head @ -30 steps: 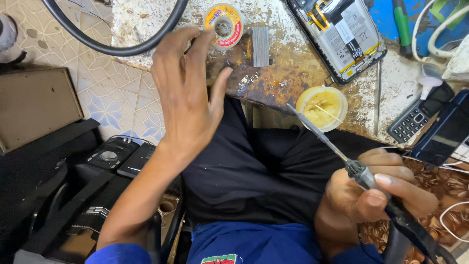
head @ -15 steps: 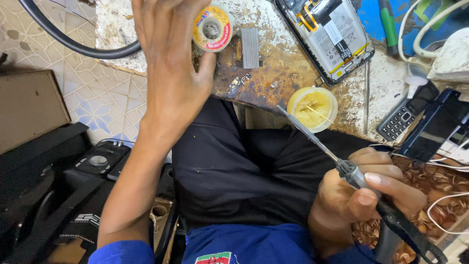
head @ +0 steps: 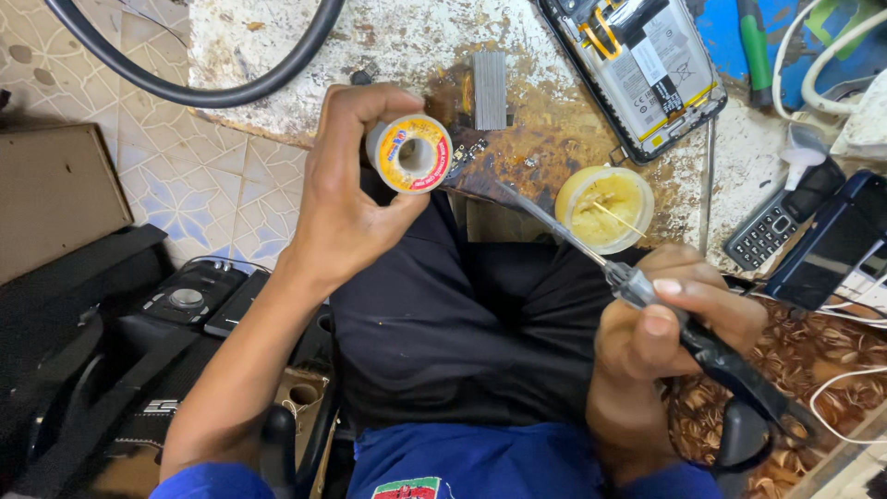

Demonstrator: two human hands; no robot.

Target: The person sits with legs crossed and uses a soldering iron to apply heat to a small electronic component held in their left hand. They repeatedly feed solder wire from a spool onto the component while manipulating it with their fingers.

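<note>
- Nearest me, my right hand has its fingers wrapped tight around a soldering iron: black handle, metal collar, thin grey shaft slanting up-left over my lap.
- My left hand pinches a solder spool between thumb and fingers, raised at the desk edge. The spool is small and white, its round face yellow with a red ring and an open hollow core.
- Just beyond the iron sits a round yellow flux tub.
- Farther back lies an opened phone, battery showing.
</note>
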